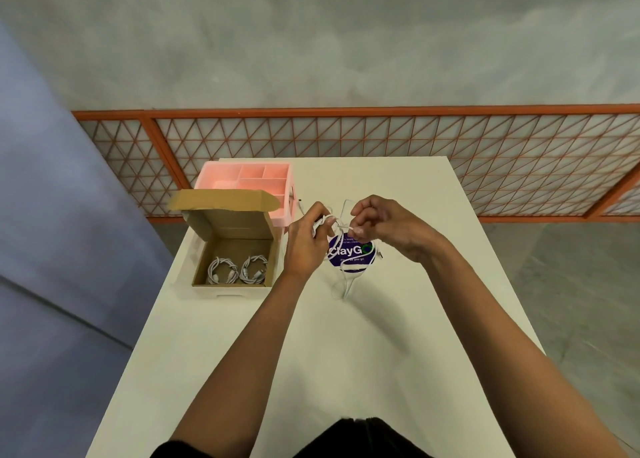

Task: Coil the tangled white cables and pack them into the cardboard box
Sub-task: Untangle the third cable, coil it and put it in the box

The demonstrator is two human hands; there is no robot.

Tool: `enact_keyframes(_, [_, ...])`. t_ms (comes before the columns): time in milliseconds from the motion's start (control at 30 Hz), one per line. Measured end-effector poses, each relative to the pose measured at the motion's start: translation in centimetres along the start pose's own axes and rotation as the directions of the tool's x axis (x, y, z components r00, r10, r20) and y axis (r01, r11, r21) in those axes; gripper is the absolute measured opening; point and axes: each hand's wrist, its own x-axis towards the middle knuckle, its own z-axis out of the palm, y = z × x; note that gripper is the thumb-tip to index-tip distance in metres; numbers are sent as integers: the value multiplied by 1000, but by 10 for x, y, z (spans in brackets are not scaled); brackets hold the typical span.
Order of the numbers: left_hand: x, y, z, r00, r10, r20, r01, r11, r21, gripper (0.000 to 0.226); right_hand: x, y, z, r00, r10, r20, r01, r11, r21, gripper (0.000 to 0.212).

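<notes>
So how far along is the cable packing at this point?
Done: two coiled cables lie side by side in the open cardboard box. In hand: the left hand and right hand hold a third white cable, partly looped, its tail hanging toward the table. Left: finish that coil and box it.

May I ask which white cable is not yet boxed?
The cable held by the left hand and right hand; the two coils lie in the box.

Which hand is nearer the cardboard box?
Left. The left hand grips the white cable just right of the cardboard box; the right hand pinches the same cable farther right.
</notes>
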Motion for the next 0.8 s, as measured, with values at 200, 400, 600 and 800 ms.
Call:
enact_keyframes(200, [3,10,-5,987,-143,70,156,959,-236,14,-1,3,-15,1000,-21,-8,20,997,-76,25])
enact_keyframes(400, [1,23,-5,962,-246,114,271,884,-382,16,1,16,-15,983,-69,-168,26,968,-249,15])
enact_keyframes(600, [-1,22,-1,947,-283,153,321,856,-405,18,4,38,3,943,-146,-299,48,949,-311,17])
enact_keyframes(800, [-3,17,0,952,-287,105,305,863,-404,17,7,51,25,955,4,-297,-14,999,-29,5])
